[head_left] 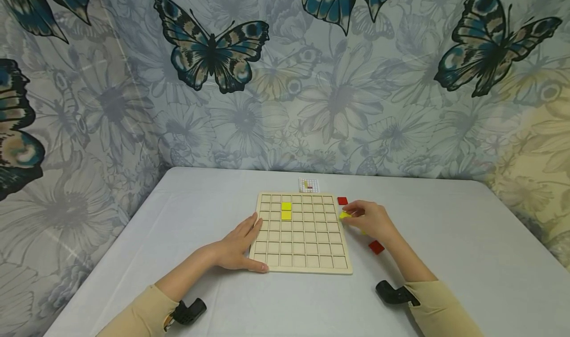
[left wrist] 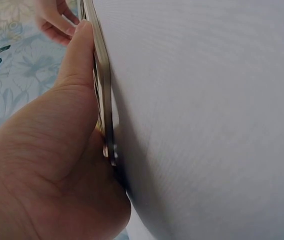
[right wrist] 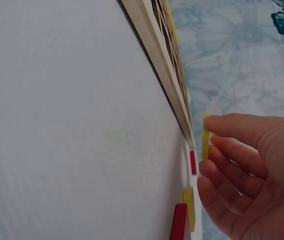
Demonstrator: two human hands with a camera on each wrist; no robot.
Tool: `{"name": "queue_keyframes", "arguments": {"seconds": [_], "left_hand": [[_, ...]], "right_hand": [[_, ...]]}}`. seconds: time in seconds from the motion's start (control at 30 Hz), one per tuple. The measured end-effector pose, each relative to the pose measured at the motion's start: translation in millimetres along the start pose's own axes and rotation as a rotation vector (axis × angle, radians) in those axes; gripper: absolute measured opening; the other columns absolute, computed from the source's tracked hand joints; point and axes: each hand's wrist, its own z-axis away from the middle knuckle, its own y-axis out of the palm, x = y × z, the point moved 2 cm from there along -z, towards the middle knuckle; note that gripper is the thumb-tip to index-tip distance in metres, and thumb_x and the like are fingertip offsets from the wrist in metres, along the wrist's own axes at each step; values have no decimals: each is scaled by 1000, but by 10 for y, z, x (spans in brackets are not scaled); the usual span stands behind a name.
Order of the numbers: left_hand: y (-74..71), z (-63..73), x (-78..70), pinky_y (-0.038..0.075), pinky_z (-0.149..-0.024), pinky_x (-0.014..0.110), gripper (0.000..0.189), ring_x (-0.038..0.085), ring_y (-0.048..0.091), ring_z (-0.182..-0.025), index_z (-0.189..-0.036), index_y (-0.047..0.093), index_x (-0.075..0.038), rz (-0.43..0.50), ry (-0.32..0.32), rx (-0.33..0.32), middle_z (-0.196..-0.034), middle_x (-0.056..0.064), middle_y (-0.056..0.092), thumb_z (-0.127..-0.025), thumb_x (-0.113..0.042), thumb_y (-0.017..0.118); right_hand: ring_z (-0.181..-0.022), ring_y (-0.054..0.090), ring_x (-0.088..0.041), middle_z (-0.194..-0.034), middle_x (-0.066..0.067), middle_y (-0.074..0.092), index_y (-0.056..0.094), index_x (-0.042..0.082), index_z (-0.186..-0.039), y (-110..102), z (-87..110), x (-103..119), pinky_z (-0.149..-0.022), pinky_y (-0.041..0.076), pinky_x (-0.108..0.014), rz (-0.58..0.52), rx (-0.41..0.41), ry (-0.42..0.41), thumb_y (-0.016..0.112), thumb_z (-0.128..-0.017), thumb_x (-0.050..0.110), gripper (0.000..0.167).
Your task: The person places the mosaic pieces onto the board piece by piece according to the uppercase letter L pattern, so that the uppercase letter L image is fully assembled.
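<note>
A wooden grid board (head_left: 307,248) lies on the table, with two yellow square tiles (head_left: 286,211) set one behind the other in its upper left part. My left hand (head_left: 236,245) rests along the board's left edge, fingers spread and the thumb at the near left corner. Just off the board's right edge, my right hand (head_left: 367,218) pinches a yellow tile (right wrist: 206,136) between thumb and fingers, raised above the table in the right wrist view. Below that hand, another yellow tile (right wrist: 189,209) lies on the table, mostly hidden by the hand in the head view.
One red tile (head_left: 342,201) lies by the board's far right corner, another red tile (head_left: 376,247) nearer the right forearm. Behind the board is a small card (head_left: 308,185) printed with a coloured grid. A butterfly-patterned cloth (head_left: 338,89) hangs behind the white table (head_left: 213,188).
</note>
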Motion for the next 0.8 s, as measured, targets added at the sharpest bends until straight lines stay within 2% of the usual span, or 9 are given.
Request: {"name": "queue_keyframes", "arguments": {"seconds": [0.53, 0.8], "left_hand": [[-2, -8, -6, 12, -116, 52, 116, 34, -4, -148, -155, 2, 1, 13, 8, 0, -161, 19, -8, -82, -60, 69], [4, -5, 1, 12, -116, 52, 116, 33, -5, -148, -156, 2, -1, 5, 6, 5, -161, 19, -9, -82, -61, 68]], "right_hand": [[-90, 61, -18, -99, -2, 70, 73, 9, -109, 165, 6, 220, -68, 47, -32, -86, 39, -36, 80, -81, 25, 33], [-90, 62, -16, -99, 1, 70, 73, 13, -108, 258, -11, 339, -74, 47, -33, -118, 56, -64, 81, -81, 25, 31]]}}
